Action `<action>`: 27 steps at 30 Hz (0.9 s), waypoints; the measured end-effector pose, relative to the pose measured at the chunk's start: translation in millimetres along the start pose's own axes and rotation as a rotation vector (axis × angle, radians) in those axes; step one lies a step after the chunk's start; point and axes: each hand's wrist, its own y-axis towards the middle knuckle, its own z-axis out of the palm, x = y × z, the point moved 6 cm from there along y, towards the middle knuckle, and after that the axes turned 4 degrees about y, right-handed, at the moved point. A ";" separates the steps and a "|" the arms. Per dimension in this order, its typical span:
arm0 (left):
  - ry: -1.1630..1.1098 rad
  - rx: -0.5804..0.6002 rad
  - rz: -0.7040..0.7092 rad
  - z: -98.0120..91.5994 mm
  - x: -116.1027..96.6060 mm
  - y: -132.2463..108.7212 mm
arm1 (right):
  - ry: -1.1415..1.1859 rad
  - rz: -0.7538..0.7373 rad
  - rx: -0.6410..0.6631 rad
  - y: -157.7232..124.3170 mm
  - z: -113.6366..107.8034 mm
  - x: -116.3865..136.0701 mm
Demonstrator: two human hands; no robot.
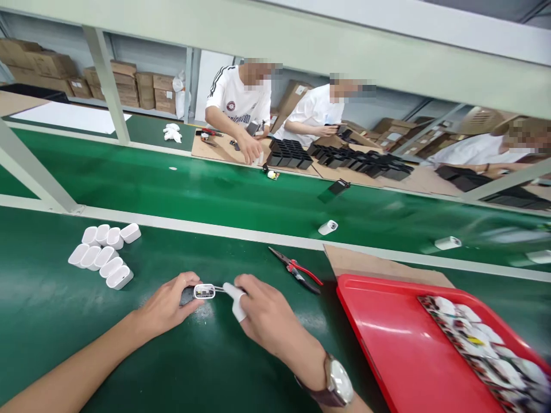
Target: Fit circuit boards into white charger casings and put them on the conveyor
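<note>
My left hand [172,301] grips a small white plastic housing [204,285] by its side, above the green bench. The housing's open end faces me, and a circuit board [204,292] shows inside it. My right hand [262,310] is closed just to the right of the housing, with a white finger cover [236,299] on one finger. Two thin pale strands [219,289] run between the housing and that finger; whether they are wires or tool tips I cannot tell. Several empty-looking white housings [101,257] stand grouped at the left.
Red-handled long-nose pliers [297,269] lie beyond my right hand. A red tray [387,332] at the right holds several circuit boards [482,338], beside cardboard [383,267]. Beyond a pale rail, a green conveyor [193,195] carries white housings [328,228]. Co-workers sit across it.
</note>
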 end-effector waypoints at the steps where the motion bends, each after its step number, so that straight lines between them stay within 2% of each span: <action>1: 0.017 -0.010 0.047 -1.0 -2.5 -0.4 | 0.055 0.066 -0.055 -6.7 -3.5 -11.4; 3: 0.061 -0.032 0.177 -3.2 -10.9 -0.4 | 0.110 0.200 -0.175 -26.3 -5.5 -36.9; 5: 0.099 -0.061 0.300 -6.2 -21.0 0.7 | 0.072 0.296 -0.241 -49.3 1.6 -58.8; 10: 0.123 -0.185 0.443 -16.8 -43.5 4.1 | -0.024 0.378 -0.262 -88.7 32.3 -85.6; 12: 0.181 -0.189 0.440 -16.3 -48.8 3.0 | -0.036 0.394 -0.272 -94.6 34.4 -87.5; 14: 0.274 -0.129 0.412 -10.9 -51.6 1.1 | -0.053 0.409 -0.302 -96.8 27.0 -83.2; 16: 0.318 -0.065 0.375 -6.4 -53.4 0.6 | -0.008 0.399 -0.339 -95.8 15.0 -69.3; 18: 0.256 -0.027 0.301 -6.7 -52.9 6.7 | 0.154 0.337 -0.325 -89.8 7.5 -44.7; 20: 0.110 -0.004 0.175 -12.0 -47.4 24.4 | 0.404 0.240 -0.191 -78.0 12.5 -12.6; 21: 0.043 0.012 0.097 -16.0 -42.0 38.3 | 0.542 0.185 -0.066 -70.5 20.7 4.8; 23: 0.044 0.040 -0.068 -29.1 -27.1 74.4 | 0.806 0.080 0.222 -56.1 41.0 36.2; 24: 0.111 0.038 -0.134 -39.7 -19.4 95.3 | 0.865 0.057 0.307 -48.9 48.1 45.2; 25: 0.215 0.025 -0.184 -52.9 -13.1 116.8 | 0.845 0.077 0.322 -41.2 52.1 46.8; 27: 0.369 -0.042 -0.210 -83.3 -9.3 156.8 | 0.665 0.169 0.210 -28.0 48.2 36.6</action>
